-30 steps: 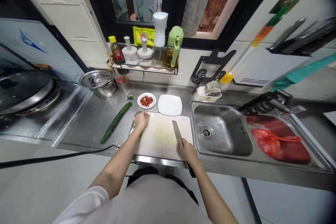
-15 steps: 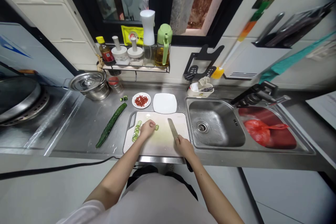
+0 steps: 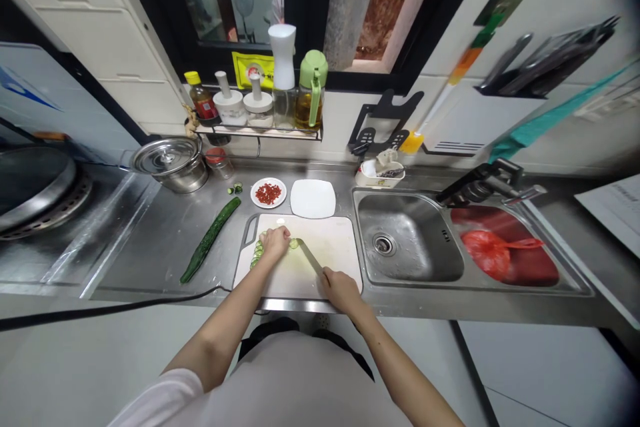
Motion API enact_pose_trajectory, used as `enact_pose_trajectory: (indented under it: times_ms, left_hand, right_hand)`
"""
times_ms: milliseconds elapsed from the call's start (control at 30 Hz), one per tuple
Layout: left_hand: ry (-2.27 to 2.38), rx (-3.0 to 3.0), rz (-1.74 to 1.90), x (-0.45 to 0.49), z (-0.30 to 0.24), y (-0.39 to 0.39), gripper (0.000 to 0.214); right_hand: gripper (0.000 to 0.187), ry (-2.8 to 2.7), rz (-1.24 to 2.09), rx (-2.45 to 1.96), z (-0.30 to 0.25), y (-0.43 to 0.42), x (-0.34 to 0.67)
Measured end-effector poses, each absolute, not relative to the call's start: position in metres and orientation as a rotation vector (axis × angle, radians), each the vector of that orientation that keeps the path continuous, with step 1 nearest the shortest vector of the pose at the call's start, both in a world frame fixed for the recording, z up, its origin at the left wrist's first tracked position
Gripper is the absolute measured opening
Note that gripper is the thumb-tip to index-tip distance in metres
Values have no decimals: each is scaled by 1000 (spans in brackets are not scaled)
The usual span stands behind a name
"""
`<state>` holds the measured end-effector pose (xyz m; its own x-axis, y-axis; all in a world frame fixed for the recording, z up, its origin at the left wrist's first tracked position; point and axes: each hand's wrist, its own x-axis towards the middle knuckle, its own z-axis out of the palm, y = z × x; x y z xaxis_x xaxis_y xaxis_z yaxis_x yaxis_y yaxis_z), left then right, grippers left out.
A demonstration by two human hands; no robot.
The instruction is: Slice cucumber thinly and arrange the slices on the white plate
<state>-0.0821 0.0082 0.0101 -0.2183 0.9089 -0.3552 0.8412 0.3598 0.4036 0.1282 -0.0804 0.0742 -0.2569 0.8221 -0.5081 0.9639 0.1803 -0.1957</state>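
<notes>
My right hand is wrapped around the handle of a kitchen knife. The blade points up and left, its tip touching or just beside a small cucumber piece on the white cutting board. My left hand is over the board's left part with its fingers bunched together; what they hold, if anything, is hidden. Partly under that hand, a row of cucumber slices lies along the board's left side. A whole cucumber rests on the steel counter, left of the board.
Behind the board are a plate of chopped red pieces and a white square plate. A lidded pot stands at the back left. To the right is the sink with a red plastic bag. Cucumber ends lie near the pot.
The knife has swung left, its tip now at the cucumber piece. My right hand has shifted left and slightly toward me. My left hand has moved a little left, over the slices.
</notes>
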Motion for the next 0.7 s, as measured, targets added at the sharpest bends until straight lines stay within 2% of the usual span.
enact_pose_trajectory:
  times_ms: [700]
  left_hand:
    - [2054,1490,163,-85,10,14,10]
  right_hand:
    - [34,2164,-684,1619,76,-72,113]
